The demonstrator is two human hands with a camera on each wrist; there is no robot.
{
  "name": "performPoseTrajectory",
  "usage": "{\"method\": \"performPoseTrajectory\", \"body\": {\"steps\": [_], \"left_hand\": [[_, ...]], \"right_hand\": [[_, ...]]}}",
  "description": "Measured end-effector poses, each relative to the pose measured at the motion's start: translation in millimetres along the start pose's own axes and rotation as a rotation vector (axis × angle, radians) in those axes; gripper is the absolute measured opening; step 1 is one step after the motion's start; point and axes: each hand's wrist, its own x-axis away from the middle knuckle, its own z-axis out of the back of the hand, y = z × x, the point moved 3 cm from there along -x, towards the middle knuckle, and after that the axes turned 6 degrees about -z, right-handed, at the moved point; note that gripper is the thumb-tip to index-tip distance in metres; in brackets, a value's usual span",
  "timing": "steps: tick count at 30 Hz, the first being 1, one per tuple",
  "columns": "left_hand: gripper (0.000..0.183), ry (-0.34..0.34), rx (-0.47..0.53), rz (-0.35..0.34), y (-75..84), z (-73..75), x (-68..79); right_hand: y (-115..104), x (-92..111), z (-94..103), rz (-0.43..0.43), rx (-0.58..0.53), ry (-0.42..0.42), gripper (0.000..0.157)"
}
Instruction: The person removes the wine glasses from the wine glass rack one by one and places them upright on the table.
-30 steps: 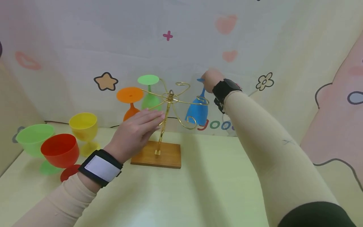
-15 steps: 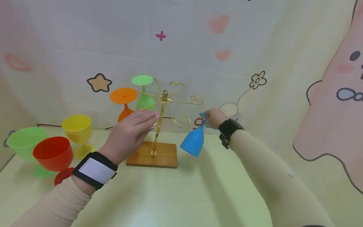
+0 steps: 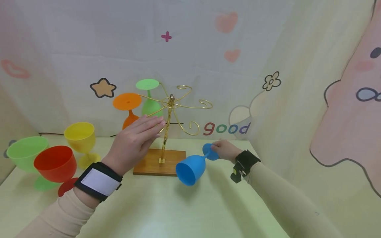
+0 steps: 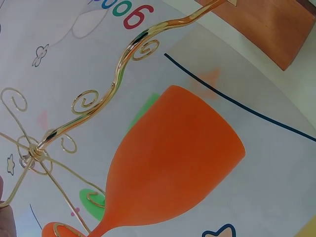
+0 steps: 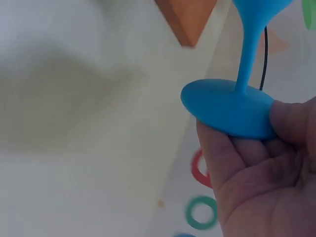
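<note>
My right hand pinches the foot of a blue plastic goblet between thumb and fingers. The goblet is tipped over on its side above the table, its mouth facing down and to the left. My left hand is at the front of a gold wire stemware rack; in the left wrist view, a wire arm runs between its fingers at the frame's edge. Upside down on the rack hang an orange goblet and a green goblet, the orange one partly hidden behind my left hand.
On the left of the table, a yellow goblet, a red goblet and a light green goblet stand upright. The rack's wooden base sits mid-table. A printed curtain hangs behind.
My right hand has taken the blue goblet from beside the rack's right arms down and toward me, tilting it from upside down to sideways. The left hand stays at the rack.
</note>
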Motion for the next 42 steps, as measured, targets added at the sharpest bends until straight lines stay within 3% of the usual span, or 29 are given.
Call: {"method": "performPoseTrajectory", "body": {"steps": [3,6,14,18,25,32,37,42], "left_hand": [[0.041,0.006,0.002,-0.003,0.9,-0.7,-1.1],[0.040,0.003,0.005,-0.001,1.8,-0.9,-1.9],[0.038,-0.002,0.003,0.015,2.1,2.5,-1.4],[0.036,0.008,0.005,0.016,1.4,4.2,-1.9],[0.040,0.009,0.026,0.022,1.7,1.6,-1.0],[0.055,-0.025,0.008,0.021,7.6,3.5,-2.4],[0.055,-0.027,-0.018,-0.122,28.7,-3.4,1.1],[0.059,-0.117,0.052,-0.278,54.7,-22.1,19.1]], "right_hand": [[16,5,-17.2,-0.093,-0.222,-0.073,0.027],[25,13,-32.6,-0.120,-0.382,-0.155,0.033],[13,44,-68.4,0.048,-0.733,-0.524,0.046],[9,49,-81.8,0.020,-0.878,-0.584,0.042],[16,45,-95.1,-0.093,-0.866,-0.507,0.035],[16,45,-103.3,-0.071,-0.857,-0.527,0.045],[16,46,-108.1,-0.088,-0.846,-0.505,0.048],[11,48,-115.5,-0.085,-0.819,-0.514,0.044]]}}
